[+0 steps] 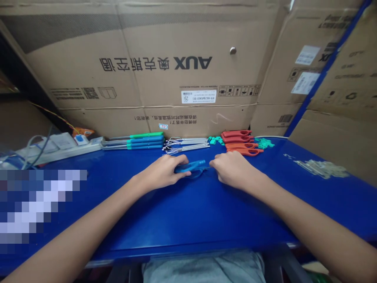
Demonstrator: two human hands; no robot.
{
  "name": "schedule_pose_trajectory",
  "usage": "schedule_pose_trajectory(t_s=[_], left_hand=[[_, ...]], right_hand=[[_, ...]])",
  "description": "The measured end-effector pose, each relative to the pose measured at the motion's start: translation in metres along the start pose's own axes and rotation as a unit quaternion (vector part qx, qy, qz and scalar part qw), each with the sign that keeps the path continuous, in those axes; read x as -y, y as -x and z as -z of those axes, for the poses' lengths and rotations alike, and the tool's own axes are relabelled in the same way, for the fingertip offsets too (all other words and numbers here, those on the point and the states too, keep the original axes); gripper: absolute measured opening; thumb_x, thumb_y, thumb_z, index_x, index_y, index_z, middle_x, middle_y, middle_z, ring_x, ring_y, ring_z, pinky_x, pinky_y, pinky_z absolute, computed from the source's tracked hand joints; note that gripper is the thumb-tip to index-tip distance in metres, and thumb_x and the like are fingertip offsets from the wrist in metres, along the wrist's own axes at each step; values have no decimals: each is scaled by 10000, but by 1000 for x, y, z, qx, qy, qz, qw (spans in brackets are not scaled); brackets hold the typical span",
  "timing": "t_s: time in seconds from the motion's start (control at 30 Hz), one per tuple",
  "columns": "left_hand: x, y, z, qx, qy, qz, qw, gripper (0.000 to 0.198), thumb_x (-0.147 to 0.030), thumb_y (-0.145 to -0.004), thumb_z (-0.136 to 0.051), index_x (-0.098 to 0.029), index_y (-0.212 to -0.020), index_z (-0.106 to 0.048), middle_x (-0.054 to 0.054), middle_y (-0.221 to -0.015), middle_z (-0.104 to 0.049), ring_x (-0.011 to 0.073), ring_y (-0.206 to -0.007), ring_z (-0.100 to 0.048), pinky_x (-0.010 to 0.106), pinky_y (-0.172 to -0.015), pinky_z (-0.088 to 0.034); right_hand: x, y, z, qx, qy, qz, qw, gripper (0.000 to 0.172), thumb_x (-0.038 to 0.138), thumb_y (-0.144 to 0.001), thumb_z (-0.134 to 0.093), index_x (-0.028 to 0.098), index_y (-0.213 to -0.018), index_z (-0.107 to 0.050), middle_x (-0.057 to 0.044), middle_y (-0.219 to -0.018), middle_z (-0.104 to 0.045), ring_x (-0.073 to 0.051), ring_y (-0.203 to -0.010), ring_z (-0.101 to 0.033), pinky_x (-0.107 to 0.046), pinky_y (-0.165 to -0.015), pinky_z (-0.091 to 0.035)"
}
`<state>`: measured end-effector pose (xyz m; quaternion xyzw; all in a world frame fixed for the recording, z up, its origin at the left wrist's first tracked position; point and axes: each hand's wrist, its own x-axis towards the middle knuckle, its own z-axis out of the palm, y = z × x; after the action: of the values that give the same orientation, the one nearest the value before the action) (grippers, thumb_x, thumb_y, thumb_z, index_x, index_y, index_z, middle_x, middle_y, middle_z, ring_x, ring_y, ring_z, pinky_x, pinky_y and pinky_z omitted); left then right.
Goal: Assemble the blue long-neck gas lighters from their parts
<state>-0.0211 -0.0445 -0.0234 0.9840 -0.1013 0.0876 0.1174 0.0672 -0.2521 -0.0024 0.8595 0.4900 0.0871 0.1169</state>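
Observation:
My left hand is closed around a blue plastic handle-like piece with a looped part, held just above the blue table. Its thumb and fingers grip the left end, which they partly hide. Close by on the right, my right hand is curled with its fingertips pinched at the piece's right end. Whatever sits between those fingertips is too small to make out. Just behind the hands lie thin silver rods with wire ends, and red and orange looped plastic handles.
Blue and green handled shafts lie at back left, near a white power strip with cables. Small teal parts and more teal pieces flank the red handles. Clear flat pieces lie right. Cardboard walls the back.

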Motion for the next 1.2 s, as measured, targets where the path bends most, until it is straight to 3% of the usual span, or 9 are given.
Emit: schedule_pose_trajectory(t_s=[0.13, 0.33, 0.43, 0.57, 0.67, 0.73, 0.83, 0.97, 1.2], left_hand=[[3, -1, 2, -64, 72, 36, 995, 243, -417, -926, -435, -193, -915, -528, -8, -732, -626, 132, -602, -550, 242, -557, -360], [8, -4, 1, -69, 201, 102, 972, 329, -480, -871, -493, -169, -774, -543, 4, -689, -614, 125, -567, -555, 250, -539, -415], [5, -6, 4, -126, 259, 110, 951, 358, -464, -838, -549, -152, -662, -536, -14, -606, -535, 101, -562, -503, 242, -547, -401], [-8, -6, 14, -182, 433, 112, 876, 322, -427, -732, -681, -158, -669, -516, -38, -583, -454, 76, -515, -439, 206, -432, -354], [-18, -4, 19, -136, 527, 138, 827, 310, -352, -660, -746, -167, -810, -548, -27, -609, -539, 105, -505, -521, 208, -386, -404], [-20, -2, 18, -75, 523, 144, 836, 300, -312, -642, -753, -165, -795, -541, -8, -633, -600, 136, -525, -588, 250, -434, -487], [-18, -1, 10, 14, 441, 132, 888, 265, -305, -649, -745, -152, -689, -532, 9, -606, -632, 144, -533, -615, 257, -492, -506], [-11, -1, 1, 20, 239, 79, 968, 162, -306, -718, -672, -157, -687, -617, -3, -605, -649, 108, -548, -587, 205, -509, -427], [-10, 1, -1, 34, 93, 42, 994, 190, -368, -796, -594, -193, -804, -668, -5, -705, -662, 128, -636, -582, 240, -584, -419]], right_hand=[[-25, -4, -10, -13, -49, -54, 997, 228, 155, -807, -479, 188, -867, -697, -98, -865, -707, -244, -827, -654, -284, -566, -303], [-46, -12, -27, -30, -101, -78, 991, 236, 198, -795, -493, 213, -902, -702, -69, -887, -708, -232, -828, -637, -282, -570, -289], [-48, -14, -31, -34, -118, -88, 988, 222, 201, -793, -493, 205, -885, -695, -68, -888, -705, -224, -819, -630, -279, -576, -290], [-48, -15, -32, -28, -143, -93, 985, 205, 206, -797, -496, 200, -869, -688, -62, -866, -701, -204, -779, -619, -272, -577, -304], [-47, -15, -31, -35, -154, -96, 983, 212, 207, -807, -495, 191, -887, -691, -65, -858, -701, -191, -755, -613, -265, -577, -318], [-46, -15, -31, -37, -164, -96, 981, 221, 211, -811, -498, 187, -908, -695, -65, -862, -704, -182, -738, -609, -260, -579, -327], [-45, -15, -31, -31, -177, -92, 979, 225, 218, -811, -505, 193, -922, -699, -59, -876, -708, -177, -732, -608, -258, -584, -335], [-44, -15, -31, -27, -179, -93, 979, 228, 219, -806, -507, 198, -920, -703, -56, -888, -708, -181, -755, -612, -259, -579, -325], [-43, -14, -31, -14, -191, -95, 977, 239, 225, -807, -502, 196, -932, -702, -71, -915, -701, -191, -782, -611, -256, -577, -331]])
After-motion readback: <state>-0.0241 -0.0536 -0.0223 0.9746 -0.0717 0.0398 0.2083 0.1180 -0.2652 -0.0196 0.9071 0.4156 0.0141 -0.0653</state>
